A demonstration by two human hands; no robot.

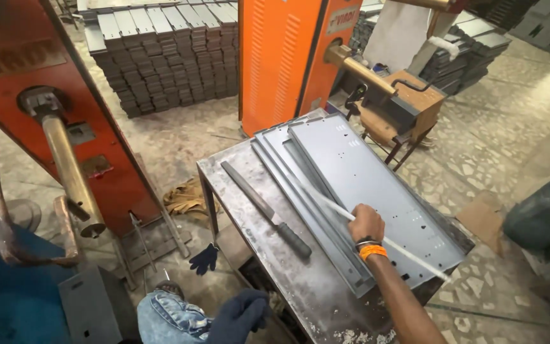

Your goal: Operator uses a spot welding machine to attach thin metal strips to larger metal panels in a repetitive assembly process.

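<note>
My bare right hand (pixel 365 223), with an orange band at the wrist, rests fisted on a stack of long grey sheet-metal panels (pixel 351 159) and closes around a thin white rod (pixel 415 256) that lies slanted across the top panel. The panels lie on a worn steel table (pixel 268 267). A flat metal file with a black handle (pixel 265 210) lies on the table to the left of the panels, apart from the hand. My left hand (pixel 240 315), in a dark blue glove, hangs by my jeans-clad knee (pixel 170 315) below the table's near corner and holds nothing.
An orange welding machine (pixel 281 57) stands behind the table, its brass arm (pixel 358 69) reaching right. A second red machine (pixel 39 95) with a brass arm (pixel 71 172) is at left. A dark glove (pixel 205 258) and a rag (pixel 186 199) lie on the floor. Stacked dark metal parts (pixel 167 57) fill the back.
</note>
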